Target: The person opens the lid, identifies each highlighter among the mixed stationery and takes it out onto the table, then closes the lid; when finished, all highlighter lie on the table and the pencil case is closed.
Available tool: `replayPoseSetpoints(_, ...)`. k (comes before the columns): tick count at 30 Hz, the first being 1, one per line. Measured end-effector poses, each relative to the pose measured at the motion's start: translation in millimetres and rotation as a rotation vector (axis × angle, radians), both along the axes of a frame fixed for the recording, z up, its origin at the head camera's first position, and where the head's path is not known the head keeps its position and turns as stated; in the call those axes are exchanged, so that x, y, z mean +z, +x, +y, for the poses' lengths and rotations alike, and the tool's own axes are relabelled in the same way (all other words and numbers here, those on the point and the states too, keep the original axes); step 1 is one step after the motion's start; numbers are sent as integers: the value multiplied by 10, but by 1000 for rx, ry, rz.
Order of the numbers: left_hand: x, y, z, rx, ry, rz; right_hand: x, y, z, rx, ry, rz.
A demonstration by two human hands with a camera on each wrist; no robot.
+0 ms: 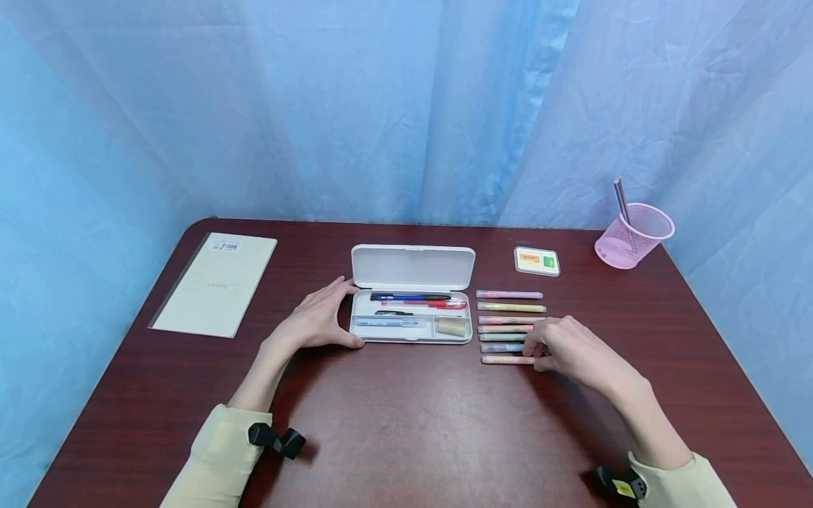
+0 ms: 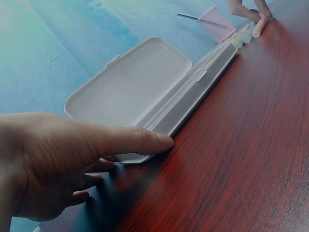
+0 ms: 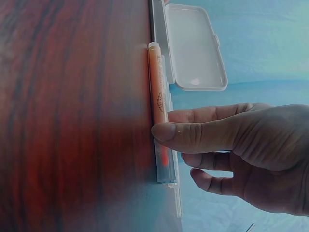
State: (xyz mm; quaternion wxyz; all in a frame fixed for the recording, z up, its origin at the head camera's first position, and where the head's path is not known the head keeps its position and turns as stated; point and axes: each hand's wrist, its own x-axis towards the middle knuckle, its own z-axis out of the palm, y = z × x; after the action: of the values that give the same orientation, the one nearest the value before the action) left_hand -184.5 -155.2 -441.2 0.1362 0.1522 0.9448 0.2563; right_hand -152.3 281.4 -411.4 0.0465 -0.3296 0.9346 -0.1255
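Note:
A white pencil case (image 1: 413,268) lies with its lid raised, holding several pens (image 1: 406,297) and a tan eraser-like block (image 1: 452,326). My left hand (image 1: 317,317) grips the case's left end, its thumb at the front corner and its index finger at the back. To the right of the case, several pastel highlighters (image 1: 510,307) lie in a row, one behind another. My right hand (image 1: 578,353) pinches the nearest one, an orange highlighter (image 3: 157,82), by its right part. In the right wrist view the thumb presses its near side; the other fingers are partly hidden behind.
At the left lies a pale notebook (image 1: 216,282) with a dark spine. A small clear-cased pack (image 1: 537,261) with orange and green marks sits behind the highlighters. In the back right corner a pink mesh pen cup (image 1: 625,243) holds thin dark sticks. Blue curtains (image 1: 381,113) hang around the table.

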Motion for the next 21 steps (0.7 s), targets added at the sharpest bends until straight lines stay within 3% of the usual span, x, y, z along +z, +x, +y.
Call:
replayPoseSetpoints(13,1,-3,-5,-2,-2,5,38,-1,19,10,-11,50)
replayPoseSetpoints(21,5,0,-4,0,1,4,53,-1,25,-9,-18,35)
